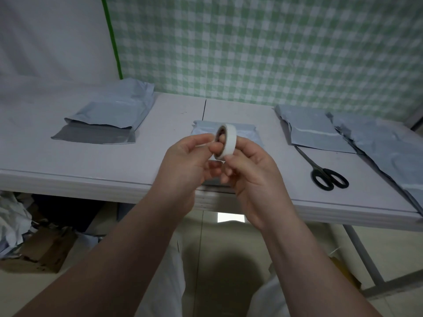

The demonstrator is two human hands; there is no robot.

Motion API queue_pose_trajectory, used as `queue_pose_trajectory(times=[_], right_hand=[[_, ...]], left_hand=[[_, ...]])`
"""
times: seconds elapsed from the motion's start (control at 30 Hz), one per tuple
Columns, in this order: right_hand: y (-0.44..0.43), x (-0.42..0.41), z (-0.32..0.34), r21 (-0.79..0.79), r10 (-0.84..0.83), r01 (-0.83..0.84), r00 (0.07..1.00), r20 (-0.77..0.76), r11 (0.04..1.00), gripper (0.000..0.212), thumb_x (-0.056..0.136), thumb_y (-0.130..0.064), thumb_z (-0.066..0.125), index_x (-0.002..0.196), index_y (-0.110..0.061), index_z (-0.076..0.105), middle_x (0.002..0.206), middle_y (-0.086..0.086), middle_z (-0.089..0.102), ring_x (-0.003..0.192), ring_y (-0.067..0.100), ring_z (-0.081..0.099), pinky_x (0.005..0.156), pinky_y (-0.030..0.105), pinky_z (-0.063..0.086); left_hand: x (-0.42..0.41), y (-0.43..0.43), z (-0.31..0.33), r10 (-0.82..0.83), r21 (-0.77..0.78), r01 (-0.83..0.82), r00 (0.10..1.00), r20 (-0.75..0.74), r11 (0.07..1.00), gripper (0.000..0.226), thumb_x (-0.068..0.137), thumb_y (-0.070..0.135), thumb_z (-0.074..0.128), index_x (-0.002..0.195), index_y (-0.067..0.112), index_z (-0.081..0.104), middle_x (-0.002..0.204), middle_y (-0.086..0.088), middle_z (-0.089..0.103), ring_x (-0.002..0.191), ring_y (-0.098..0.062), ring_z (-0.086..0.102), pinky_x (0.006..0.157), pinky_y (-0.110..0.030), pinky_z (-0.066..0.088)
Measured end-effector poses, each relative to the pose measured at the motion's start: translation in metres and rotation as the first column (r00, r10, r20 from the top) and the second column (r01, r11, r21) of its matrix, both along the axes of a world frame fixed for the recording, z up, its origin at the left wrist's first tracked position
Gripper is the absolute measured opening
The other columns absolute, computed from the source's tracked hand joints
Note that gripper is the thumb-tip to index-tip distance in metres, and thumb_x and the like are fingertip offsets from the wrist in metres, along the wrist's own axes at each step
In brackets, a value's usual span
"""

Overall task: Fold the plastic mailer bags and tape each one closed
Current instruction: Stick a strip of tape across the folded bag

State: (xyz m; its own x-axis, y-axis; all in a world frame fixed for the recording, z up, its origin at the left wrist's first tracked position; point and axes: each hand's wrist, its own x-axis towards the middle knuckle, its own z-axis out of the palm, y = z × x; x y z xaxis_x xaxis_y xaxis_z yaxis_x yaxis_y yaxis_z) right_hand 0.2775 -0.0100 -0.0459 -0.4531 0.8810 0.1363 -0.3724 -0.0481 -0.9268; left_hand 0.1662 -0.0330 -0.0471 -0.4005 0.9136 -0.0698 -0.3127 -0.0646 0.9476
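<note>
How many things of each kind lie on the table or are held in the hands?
Mailer bags: 4 (left bag, middle bag, right bag, far-right bag, which may hide more beneath)
Tape roll: 1, held by the left hand and the right hand
Scissors: 1
Total: 6

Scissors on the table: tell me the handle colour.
Black handles on the scissors, head view.

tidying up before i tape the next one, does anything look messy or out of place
The mailer bags at the table's right end are crumpled, and the nearest one seems to hang over the edge. Under the left side lies a heap of crumpled plastic and cardboard. The held tape roll looks fine.
</note>
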Motion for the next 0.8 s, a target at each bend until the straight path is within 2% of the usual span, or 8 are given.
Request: queue_pose_trajectory(times=[0.03, 0.1, 0.2, 0.33, 0.4, 0.53, 0.7, 0.8], right_hand=[[0.0, 0.001, -0.001, 0.048, -0.034, 0.031, 0.998, 0.047, 0.998, 0.026, 0.09, 0.007, 0.049, 0.108, -0.006, 0.064, 0.084, 0.005, 0.069, 0.054, 0.005, 0.051, 0.052, 0.02, 0.045], [0.0, 0.002, -0.001, 0.126, -0.119, 0.101, 0.982, 0.145, 0.987, 0.027, 0.092, 0.004, 0.05, 0.112, -0.009, 0.063, 0.096, 0.001, 0.073, 0.059, 0.001, 0.056, 0.053, 0.02, 0.047], [0.002, 0.001, -0.001, 0.203, -0.209, 0.158, 0.942, 0.262, 0.966, 0.03, 0.092, -0.002, 0.055, 0.122, -0.009, 0.06, 0.103, 0.002, 0.073, 0.069, 0.001, 0.063, 0.055, 0.02, 0.047], [0.001, -0.003, -0.004, 0.313, -0.316, 0.207, 0.881, 0.353, 0.927, 0.032, 0.091, -0.011, 0.06, 0.123, -0.013, 0.061, 0.105, 0.002, 0.072, 0.087, 0.012, 0.069, 0.063, 0.023, 0.051], [0.0, -0.004, -0.004, 0.336, -0.361, 0.233, 0.847, 0.39, 0.912, 0.034, 0.09, -0.015, 0.062, 0.124, -0.015, 0.061, 0.109, 0.0, 0.071, 0.094, 0.011, 0.068, 0.077, 0.032, 0.056], [-0.004, -0.008, -0.002, 0.316, -0.389, 0.274, 0.832, 0.395, 0.908, 0.038, 0.089, -0.014, 0.064, 0.126, -0.016, 0.059, 0.115, 0.002, 0.069, 0.103, 0.015, 0.066, 0.088, 0.042, 0.055], [-0.006, -0.009, -0.001, 0.324, -0.404, 0.286, 0.823, 0.399, 0.902, 0.04, 0.089, -0.013, 0.065, 0.127, -0.017, 0.058, 0.118, 0.0, 0.067, 0.103, 0.013, 0.066, 0.087, 0.042, 0.055], [-0.006, -0.008, 0.0, 0.331, -0.403, 0.28, 0.823, 0.401, 0.901, 0.037, 0.089, -0.013, 0.065, 0.125, -0.018, 0.059, 0.117, -0.005, 0.066, 0.103, 0.009, 0.065, 0.087, 0.04, 0.055]], left_hand=[[-0.001, -0.001, 0.0, 0.071, 0.004, -0.071, 0.982, -0.172, 0.997, 0.024, 0.091, 0.009, 0.058, 0.113, 0.013, 0.064, 0.099, -0.004, 0.068, 0.074, -0.014, 0.065, 0.062, -0.024, 0.053], [-0.002, -0.006, 0.002, 0.237, 0.119, -0.205, 0.846, -0.478, 0.971, 0.023, 0.09, 0.014, 0.06, 0.11, 0.022, 0.067, 0.103, 0.011, 0.067, 0.08, -0.003, 0.064, 0.069, -0.025, 0.055], [0.002, -0.014, 0.009, 0.328, 0.282, -0.182, 0.677, -0.66, 0.942, 0.028, 0.085, 0.012, 0.066, 0.11, 0.025, 0.068, 0.098, 0.018, 0.066, 0.086, 0.008, 0.06, 0.073, -0.01, 0.049], [0.006, -0.016, 0.006, 0.409, 0.383, -0.161, 0.512, -0.755, 0.909, 0.032, 0.083, 0.006, 0.067, 0.111, 0.022, 0.067, 0.093, 0.018, 0.064, 0.094, 0.002, 0.062, 0.079, -0.015, 0.051], [0.006, -0.015, 0.003, 0.475, 0.441, -0.179, 0.399, -0.784, 0.879, 0.027, 0.082, 0.008, 0.069, 0.107, 0.02, 0.068, 0.093, 0.017, 0.062, 0.093, -0.001, 0.061, 0.081, -0.014, 0.049], [0.005, -0.014, -0.001, 0.529, 0.502, -0.167, 0.266, -0.806, 0.849, 0.019, 0.08, 0.007, 0.069, 0.097, 0.014, 0.069, 0.089, 0.005, 0.068, 0.086, -0.01, 0.063, 0.074, -0.014, 0.044], [0.004, -0.013, -0.003, 0.558, 0.54, -0.14, 0.196, -0.807, 0.83, 0.014, 0.078, 0.005, 0.07, 0.091, 0.01, 0.069, 0.081, 0.002, 0.07, 0.081, -0.015, 0.064, 0.073, -0.018, 0.042], [0.002, -0.013, -0.002, 0.53, 0.516, -0.123, 0.218, -0.82, 0.848, 0.016, 0.078, 0.007, 0.069, 0.094, 0.012, 0.067, 0.082, 0.004, 0.069, 0.083, -0.014, 0.063, 0.071, -0.023, 0.048]])
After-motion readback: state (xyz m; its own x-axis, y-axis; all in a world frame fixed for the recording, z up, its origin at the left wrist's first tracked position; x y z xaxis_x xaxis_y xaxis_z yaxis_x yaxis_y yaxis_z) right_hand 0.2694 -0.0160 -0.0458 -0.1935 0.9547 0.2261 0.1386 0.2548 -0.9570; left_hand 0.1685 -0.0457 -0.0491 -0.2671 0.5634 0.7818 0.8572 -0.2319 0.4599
